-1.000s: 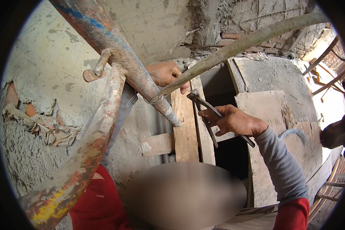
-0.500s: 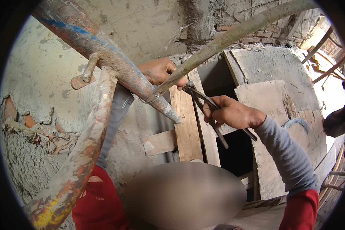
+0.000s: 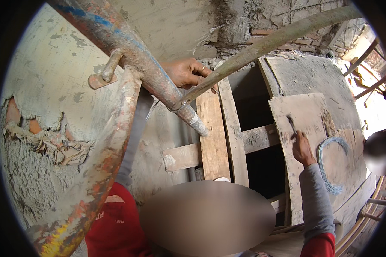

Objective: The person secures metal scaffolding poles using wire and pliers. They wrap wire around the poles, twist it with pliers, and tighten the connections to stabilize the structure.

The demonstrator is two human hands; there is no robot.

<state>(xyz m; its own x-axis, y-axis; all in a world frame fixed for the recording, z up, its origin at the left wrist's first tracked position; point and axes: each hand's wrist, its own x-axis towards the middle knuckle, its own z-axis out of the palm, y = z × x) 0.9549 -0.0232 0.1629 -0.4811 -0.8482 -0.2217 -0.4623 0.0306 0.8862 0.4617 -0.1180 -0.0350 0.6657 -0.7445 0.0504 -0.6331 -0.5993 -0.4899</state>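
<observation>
My right hand point(image 3: 303, 150) is closed round the handles of metal pincers point(image 3: 292, 123), over the plywood sheet point(image 3: 294, 162). Just right of it lies a coil of thin grey wire point(image 3: 326, 183). My left hand point(image 3: 186, 72) reaches behind the rusty steel pipe point(image 3: 148, 70). Its fingers are bent and pressed together by the thin grey-green pole point(image 3: 255, 49), above the far end of a wooden plank point(image 3: 212, 150). The pole hides its fingertips and whatever they hold. Thin wire point(image 3: 176, 109) loops round the pipe where the pole meets it.
Dark openings point(image 3: 266, 165) lie between the planks and the plywood. A curved, paint-stained pipe point(image 3: 96, 175) crosses the left side, with a short metal pin point(image 3: 111, 66) near its joint. A plastered wall point(image 3: 51, 77) stands beyond. Someone's dark shape shows at the right edge. A blurred oval covers the bottom middle.
My right hand has swung the pincers right, away from the pole and planks, to over the plywood beside the wire coil. My left hand stays by the pole. The view has shifted slightly.
</observation>
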